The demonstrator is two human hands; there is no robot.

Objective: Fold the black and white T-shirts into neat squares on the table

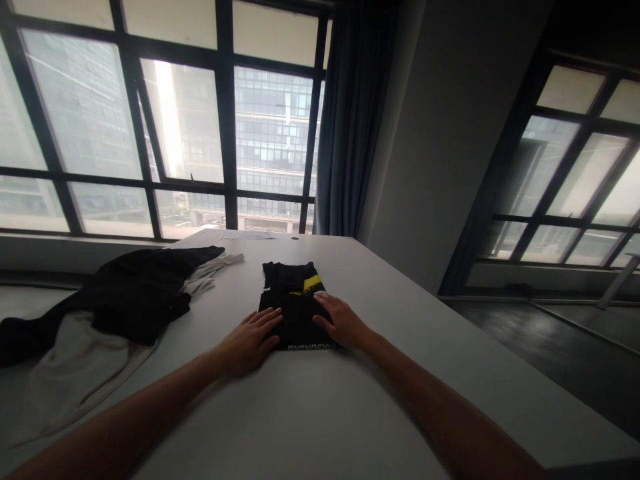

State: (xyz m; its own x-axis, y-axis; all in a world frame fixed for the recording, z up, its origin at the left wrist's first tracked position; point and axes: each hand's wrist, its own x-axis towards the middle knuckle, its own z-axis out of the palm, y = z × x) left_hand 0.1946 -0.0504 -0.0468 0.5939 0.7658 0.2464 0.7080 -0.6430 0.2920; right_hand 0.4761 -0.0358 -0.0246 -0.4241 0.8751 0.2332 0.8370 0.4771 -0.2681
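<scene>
Currently both your hands lie palm down on dark cloth, neither gripping. Your left hand [253, 340] is flattened out, fingers extended close together over the left edge of the folded black garment [295, 319], thumb apart and pointing right across its near left part. Your right hand [343, 321] is likewise spread, at the right edge; fingers reach far and left, thumb set away from them on the cloth. Between the two, a stretch of black fabric shows uncovered. Pressure of either palm: cannot tell.

Garment sits mid-table, well in from the left and right sides. Yellow patch [313, 285] on its far right part, just beyond your right fingertips. Pale lettering [311, 347] runs along the near edge, too blurred to read.

Left of your left hand, well apart: a loose heap of black clothing [140, 287], with white cloth [80, 353] showing on its near side and more white at its far right end. All on the white table [400, 353].

Far end of the table: papers [249, 235], and a small dark round spot [295, 238] to their right. Beyond stand dark-framed windows [273, 127], then a blue curtain [345, 127] to the right.
</scene>
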